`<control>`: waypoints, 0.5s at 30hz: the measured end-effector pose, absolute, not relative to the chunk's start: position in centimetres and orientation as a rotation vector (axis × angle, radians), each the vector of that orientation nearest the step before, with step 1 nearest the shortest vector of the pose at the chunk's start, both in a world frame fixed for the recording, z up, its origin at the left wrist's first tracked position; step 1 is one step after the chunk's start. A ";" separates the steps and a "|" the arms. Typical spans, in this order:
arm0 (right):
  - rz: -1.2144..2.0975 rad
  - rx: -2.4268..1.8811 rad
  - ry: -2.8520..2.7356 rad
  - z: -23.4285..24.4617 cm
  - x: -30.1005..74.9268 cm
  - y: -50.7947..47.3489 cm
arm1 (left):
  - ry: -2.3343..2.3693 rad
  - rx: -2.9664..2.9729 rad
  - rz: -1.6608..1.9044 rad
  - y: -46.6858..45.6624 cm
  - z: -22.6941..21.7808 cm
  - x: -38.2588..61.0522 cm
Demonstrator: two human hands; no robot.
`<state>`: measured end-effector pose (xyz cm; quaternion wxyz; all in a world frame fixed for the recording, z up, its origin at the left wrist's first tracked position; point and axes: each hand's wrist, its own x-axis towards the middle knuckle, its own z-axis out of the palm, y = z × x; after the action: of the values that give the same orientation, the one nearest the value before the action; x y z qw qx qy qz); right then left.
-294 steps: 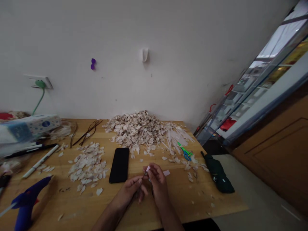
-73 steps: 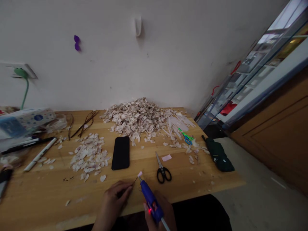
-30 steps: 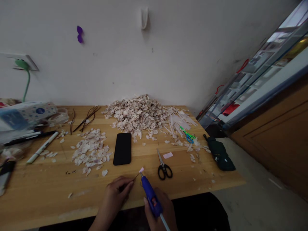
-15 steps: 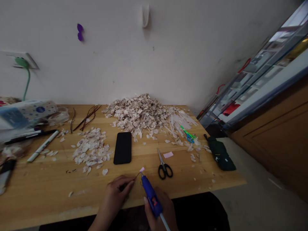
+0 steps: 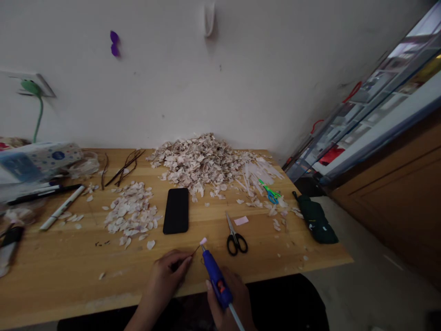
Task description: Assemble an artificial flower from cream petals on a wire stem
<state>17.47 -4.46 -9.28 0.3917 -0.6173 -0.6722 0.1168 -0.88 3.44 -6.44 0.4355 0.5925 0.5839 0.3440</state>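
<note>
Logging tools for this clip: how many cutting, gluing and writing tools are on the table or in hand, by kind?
Scissors: 2, black-handled and green-and-blue
Glue gun: 1, blue, in the right hand
Pens: 2, white and black
Total: 5

Head view, forward and down, close over table (image 5: pixel 69 257) edge.

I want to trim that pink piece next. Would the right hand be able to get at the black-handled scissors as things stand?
Probably not directly: the right hand is closed around the blue glue gun. The black-handled scissors lie close ahead on bare table, nothing between.
</note>
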 end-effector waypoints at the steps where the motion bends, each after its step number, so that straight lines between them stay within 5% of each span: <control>1: 0.287 -1.562 -1.714 -9.4 17.5 -4.5 | 1.453 1.463 0.855 3.5 -6.4 -0.9; 15: 0.303 -1.580 -1.543 -10.1 17.1 -4.9 | 1.411 1.048 0.893 3.5 -6.0 -1.8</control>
<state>17.10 -4.88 -10.10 0.4407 -0.6362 -0.6215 0.1219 -1.81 3.49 -5.99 0.5524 0.4431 0.5966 0.3776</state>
